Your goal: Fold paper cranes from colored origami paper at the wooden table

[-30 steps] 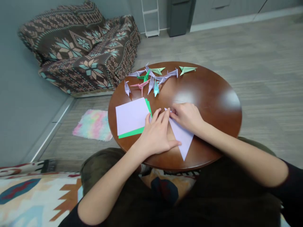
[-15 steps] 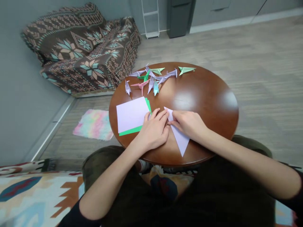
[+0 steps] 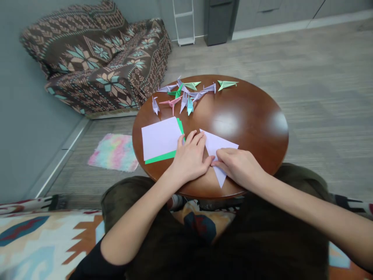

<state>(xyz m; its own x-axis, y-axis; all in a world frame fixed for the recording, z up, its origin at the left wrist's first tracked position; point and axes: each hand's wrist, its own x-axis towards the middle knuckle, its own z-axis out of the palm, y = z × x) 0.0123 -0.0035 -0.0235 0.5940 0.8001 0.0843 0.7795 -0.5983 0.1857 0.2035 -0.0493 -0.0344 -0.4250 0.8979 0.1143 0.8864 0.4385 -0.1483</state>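
A lilac sheet of origami paper [image 3: 224,143], folded into a triangle, lies on the round brown table [image 3: 256,112] in front of me. My left hand [image 3: 190,157] rests on its left side, fingers stretched out and fingertips near the upper left corner; the thumb touches the left edge. My right hand [image 3: 240,167] has its fingers curled and pinched together at the paper's left edge, close to my left thumb, and covers part of the sheet. Beside my left hand is a stack of lilac paper [image 3: 160,138] with green paper [image 3: 163,156] underneath.
Several folded paper cranes stand at the table's far side, among them a pink crane [image 3: 171,102], a blue crane [image 3: 190,105] and a light green crane [image 3: 226,84]. A patterned sofa [image 3: 96,62] is beyond at left, with a fluffy rug [image 3: 115,151] on the floor.
My right hand has slid toward me along the paper's left edge, uncovering its upper right part. My left hand stays near the upper corner. The view has shifted slightly.
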